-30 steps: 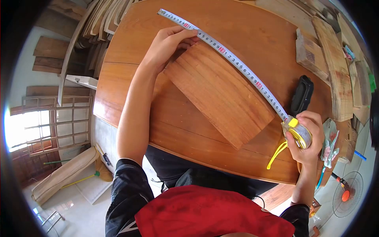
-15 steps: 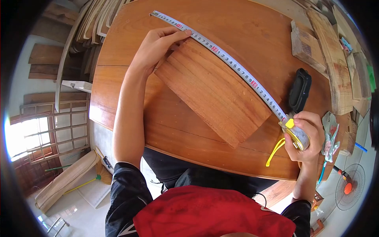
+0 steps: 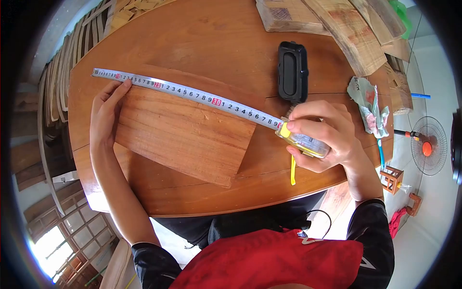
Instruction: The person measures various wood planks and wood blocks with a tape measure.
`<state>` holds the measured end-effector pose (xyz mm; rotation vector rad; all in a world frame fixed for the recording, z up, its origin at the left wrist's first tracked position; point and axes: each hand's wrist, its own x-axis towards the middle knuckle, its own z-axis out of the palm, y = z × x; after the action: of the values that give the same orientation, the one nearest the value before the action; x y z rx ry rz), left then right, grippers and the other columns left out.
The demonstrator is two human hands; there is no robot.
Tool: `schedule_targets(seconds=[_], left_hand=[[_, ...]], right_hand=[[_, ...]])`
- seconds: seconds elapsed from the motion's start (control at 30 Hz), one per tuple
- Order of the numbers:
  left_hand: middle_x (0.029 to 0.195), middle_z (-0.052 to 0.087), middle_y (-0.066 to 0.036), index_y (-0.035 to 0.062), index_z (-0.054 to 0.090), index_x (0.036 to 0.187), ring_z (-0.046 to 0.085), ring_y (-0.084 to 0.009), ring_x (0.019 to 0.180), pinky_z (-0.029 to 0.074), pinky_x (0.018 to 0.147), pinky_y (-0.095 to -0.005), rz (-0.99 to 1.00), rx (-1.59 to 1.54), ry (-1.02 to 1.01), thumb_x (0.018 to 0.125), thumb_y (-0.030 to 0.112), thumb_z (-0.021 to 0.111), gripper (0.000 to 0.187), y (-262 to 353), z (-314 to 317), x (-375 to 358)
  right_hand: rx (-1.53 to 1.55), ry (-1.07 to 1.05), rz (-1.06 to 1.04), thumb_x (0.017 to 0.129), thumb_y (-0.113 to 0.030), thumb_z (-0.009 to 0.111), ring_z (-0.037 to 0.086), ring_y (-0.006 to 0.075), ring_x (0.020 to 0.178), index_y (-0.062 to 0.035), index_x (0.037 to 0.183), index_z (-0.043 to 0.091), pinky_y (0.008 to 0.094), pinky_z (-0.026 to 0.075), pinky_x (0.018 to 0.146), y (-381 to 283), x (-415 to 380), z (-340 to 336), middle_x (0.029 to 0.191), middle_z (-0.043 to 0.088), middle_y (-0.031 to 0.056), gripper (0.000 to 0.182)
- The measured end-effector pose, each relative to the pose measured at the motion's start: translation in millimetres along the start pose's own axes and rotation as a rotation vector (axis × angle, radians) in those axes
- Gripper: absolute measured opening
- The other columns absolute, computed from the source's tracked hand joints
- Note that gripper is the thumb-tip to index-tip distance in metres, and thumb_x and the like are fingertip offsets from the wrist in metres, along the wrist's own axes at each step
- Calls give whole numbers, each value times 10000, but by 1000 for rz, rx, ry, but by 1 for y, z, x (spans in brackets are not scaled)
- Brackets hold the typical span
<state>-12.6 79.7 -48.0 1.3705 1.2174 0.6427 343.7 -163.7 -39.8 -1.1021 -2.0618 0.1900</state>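
Observation:
A plank of reddish-brown wood (image 3: 187, 137) lies flat at a slant on the table. The silver blade of a tape measure (image 3: 192, 94) runs along its far long edge, reaching past the left end of the wood. My left hand (image 3: 107, 108) is at the plank's left end, closed, with fingertips on the blade's near edge; some of its fingers are hidden. Off the plank's right end, my right hand (image 3: 332, 132) grips the clear-and-yellow tape measure case (image 3: 305, 143). From the case hangs a yellow strap (image 3: 293, 169).
Beyond my right hand lies a black oblong case (image 3: 292, 70) on the wooden table (image 3: 202, 36). Thick timber pieces (image 3: 346, 36) sit at the far right, with a crumpled wrapper (image 3: 369, 106) near the right edge. A fan (image 3: 427, 144) stands past the table.
The view has turned, so the table, plank and both hands appear rotated and shifted left. The blade still lies along the plank, and both hands keep their hold.

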Motion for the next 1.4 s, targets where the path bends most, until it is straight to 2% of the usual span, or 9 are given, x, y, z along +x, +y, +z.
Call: schedule_targets(seconds=[0.13,0.27,0.4,0.63,0.9,1.03,1.23,1.33,1.4], left_hand=[[979,711,-27,3,719,1066,625,-88,894,464,837,-242,9,-25,-20,972,240,720,255,-1,-1,0],[959,704,-9,5,722,1053,609,-73,865,451,798,-231,24,-40,-44,973,226,717,236,-2,-2,2],[887,662,37,12,731,1035,537,-26,766,384,685,-200,-7,-8,4,976,219,716,217,-2,0,1],[844,629,34,0,733,1043,524,-40,747,381,654,-219,11,6,-1,962,236,731,250,1,3,-1],[861,674,1,-17,761,1011,552,-60,786,434,714,-210,-5,-35,-5,936,213,754,242,1,3,-1],[874,673,-2,-19,767,1006,551,-68,794,434,718,-209,-23,-146,20,936,265,754,292,-2,3,3],[872,671,-5,-21,774,993,562,-76,802,444,730,-214,-6,-25,89,937,301,755,327,2,10,2],[929,723,-26,-28,740,1071,642,-69,858,491,782,-216,-54,42,88,978,253,710,298,7,10,-1],[891,688,-9,-21,759,1028,586,-71,809,460,734,-215,-65,-40,63,960,278,730,307,6,10,-2]], right_hand=[[34,75,-2,662,-102,853,676,182,681,-105,1139,679,288,533,528,3,0,6,1040,677,74,508],[48,78,18,659,-95,859,688,190,690,-101,1146,679,291,538,530,2,-1,5,1044,681,80,519],[31,77,6,660,-87,864,693,200,691,-97,1152,676,291,540,534,0,3,3,1047,683,89,527],[4,46,-2,680,-83,860,713,226,735,-75,1139,660,305,561,583,-4,8,-1,1010,695,139,501],[-74,50,-16,678,-119,857,711,233,741,-80,1127,661,303,563,619,-4,7,-1,997,704,127,491],[-130,87,-4,689,-123,884,718,238,774,-75,1115,659,308,570,643,-1,5,2,998,715,134,484],[-145,118,40,687,-88,901,723,245,793,-65,1114,655,321,575,639,3,7,5,1008,715,142,493],[-155,114,40,689,-86,899,723,244,791,-63,1114,655,320,575,634,3,7,5,1009,714,144,491],[-149,109,34,689,-91,898,722,240,791,-65,1114,656,318,574,631,3,7,4,1010,715,142,490]])
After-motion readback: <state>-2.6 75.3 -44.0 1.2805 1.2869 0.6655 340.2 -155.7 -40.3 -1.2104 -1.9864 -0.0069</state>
